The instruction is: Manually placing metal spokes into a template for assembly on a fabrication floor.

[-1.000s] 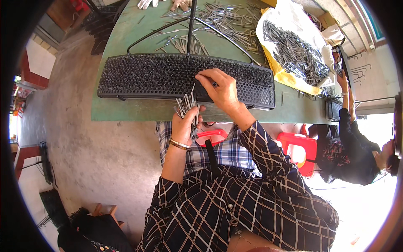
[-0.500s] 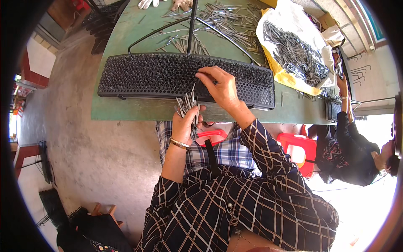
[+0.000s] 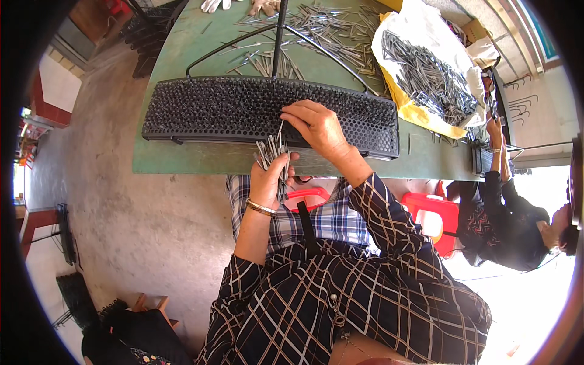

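A bundle of thin grey metal strips (image 3: 267, 149) stands upright in my left hand (image 3: 266, 181), whose fingers are closed around it just below the table's front edge. My right hand (image 3: 319, 131) is closed in a pinch above the front of a long black perforated rack (image 3: 207, 109). One thin strip (image 3: 280, 129) rises above the bundle to the right fingertips, which appear to grip its upper end. Dark pieces fill most of the rack's holes; bare holes show along its front edge and right end. Exactly what the right fingertips cover is hidden.
Loose strips (image 3: 328, 27) lie scattered on the green table (image 3: 182, 161) behind the rack's wire frame (image 3: 231, 44). A white and yellow sack (image 3: 447, 128) with many strips lies to the right. Beyond it, a co-worker (image 3: 502, 213) reaches toward another rack (image 3: 482, 159). Pale gloves (image 3: 214, 5) lie at the back.
My right hand has shifted slightly down and left, and its fingertips now meet the top of the raised strip. My left hand stays nearly still with the bundle.
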The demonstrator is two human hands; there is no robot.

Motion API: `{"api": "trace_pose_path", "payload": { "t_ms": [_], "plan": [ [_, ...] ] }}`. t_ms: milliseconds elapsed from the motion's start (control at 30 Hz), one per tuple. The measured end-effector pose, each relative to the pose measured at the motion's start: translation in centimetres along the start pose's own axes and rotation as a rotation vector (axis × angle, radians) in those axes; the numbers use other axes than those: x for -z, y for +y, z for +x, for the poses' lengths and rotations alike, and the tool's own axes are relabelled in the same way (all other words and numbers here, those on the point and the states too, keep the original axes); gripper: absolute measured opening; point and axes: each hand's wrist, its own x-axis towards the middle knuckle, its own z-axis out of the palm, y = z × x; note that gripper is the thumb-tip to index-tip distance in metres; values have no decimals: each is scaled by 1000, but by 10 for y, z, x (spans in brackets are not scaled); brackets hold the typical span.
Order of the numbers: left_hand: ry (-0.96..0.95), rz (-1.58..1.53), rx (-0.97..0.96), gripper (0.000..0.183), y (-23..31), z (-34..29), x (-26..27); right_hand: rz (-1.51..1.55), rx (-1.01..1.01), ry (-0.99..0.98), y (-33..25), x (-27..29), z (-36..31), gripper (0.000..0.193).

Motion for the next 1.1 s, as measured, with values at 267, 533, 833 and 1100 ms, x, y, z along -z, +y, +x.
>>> {"api": "trace_pose_path", "payload": {
  "t_ms": [267, 533, 833, 1100],
  "plan": [
    [-1, 65, -31, 15, 1, -2, 1, 11, -58, -17, -2, 5, 3, 13],
    [-39, 88, -79, 13, -1, 0, 3, -180, 43, -18, 3, 5, 4, 13],
    [-98, 73, -51, 16, 1, -15, -1, 313, -594, -213, -36, 22, -7, 25],
    [-192, 89, 57, 17, -4, -8, -15, 343, -560, 96, -11, 34, 0, 21]
  ]
}}
